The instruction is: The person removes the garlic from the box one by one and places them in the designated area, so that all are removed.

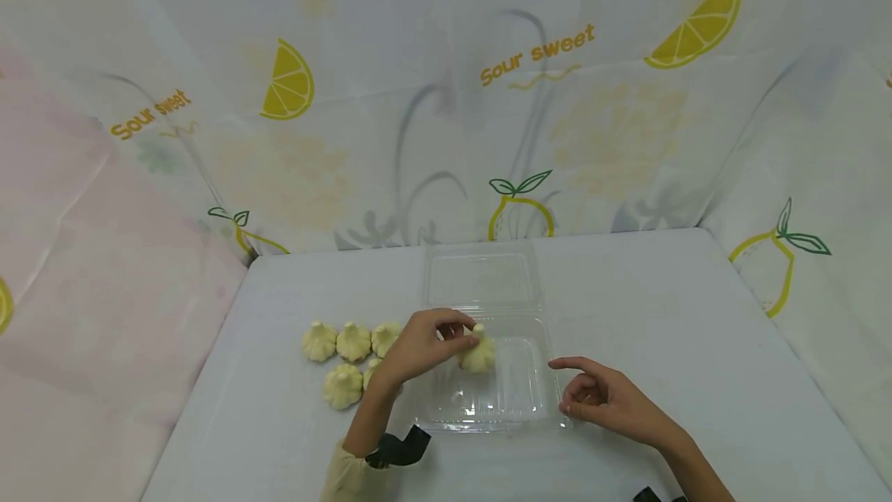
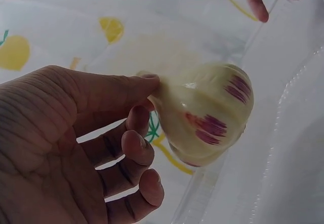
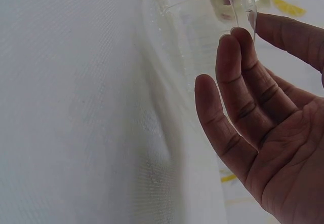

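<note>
My left hand [image 1: 425,343] pinches the stem of a pale garlic bulb [image 1: 478,355] between thumb and forefinger, above a clear plastic clamshell box [image 1: 523,417]. In the left wrist view, purple streaks mark the side of this garlic bulb [image 2: 207,112]; the other fingers curl loosely below the stem. My right hand [image 1: 609,401] is at the box's right edge, its forefinger extended and the others loosely bent. The right wrist view has those fingertips [image 3: 228,57] close against the clear wall of the box [image 3: 197,36]; whether they press it, I cannot tell.
Left of the box, more garlic bulbs [image 1: 343,386] sit in two rows on the white table [image 1: 627,293], some partly behind my left forearm. The box's lid [image 1: 481,277] lies folded back toward the lemon-print curtain [image 1: 390,138], which encloses the table's back and sides.
</note>
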`<state>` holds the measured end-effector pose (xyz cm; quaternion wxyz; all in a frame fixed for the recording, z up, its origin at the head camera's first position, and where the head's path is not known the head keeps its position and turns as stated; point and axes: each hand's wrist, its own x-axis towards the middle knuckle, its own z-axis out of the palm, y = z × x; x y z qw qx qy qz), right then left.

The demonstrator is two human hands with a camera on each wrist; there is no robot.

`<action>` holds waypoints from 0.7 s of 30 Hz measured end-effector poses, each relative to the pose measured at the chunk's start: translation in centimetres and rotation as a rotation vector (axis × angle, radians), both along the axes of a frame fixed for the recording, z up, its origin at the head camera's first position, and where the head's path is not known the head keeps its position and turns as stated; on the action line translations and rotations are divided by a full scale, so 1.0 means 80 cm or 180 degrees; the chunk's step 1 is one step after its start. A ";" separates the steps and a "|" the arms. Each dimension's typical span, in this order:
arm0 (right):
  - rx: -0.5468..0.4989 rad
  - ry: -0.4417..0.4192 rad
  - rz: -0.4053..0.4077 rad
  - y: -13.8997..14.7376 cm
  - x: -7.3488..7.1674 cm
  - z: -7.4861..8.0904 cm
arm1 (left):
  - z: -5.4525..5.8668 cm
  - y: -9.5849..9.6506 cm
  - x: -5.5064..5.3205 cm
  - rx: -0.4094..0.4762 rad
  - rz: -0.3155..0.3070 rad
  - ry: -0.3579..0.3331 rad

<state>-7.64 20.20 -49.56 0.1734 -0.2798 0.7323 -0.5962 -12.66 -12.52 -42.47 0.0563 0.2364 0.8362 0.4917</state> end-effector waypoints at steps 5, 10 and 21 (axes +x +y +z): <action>0.0003 0.0001 -0.0007 0.000 0.000 0.001 | -0.001 -0.011 -0.001 -0.0045 0.0020 0.0053; -0.0046 0.0039 -0.0002 -0.001 0.001 0.003 | 0.001 -0.023 -0.002 -0.0063 -0.0050 0.0087; -0.0061 0.0085 0.0033 -0.002 0.000 0.003 | 0.007 -0.049 0.003 -0.0074 -0.0034 0.0219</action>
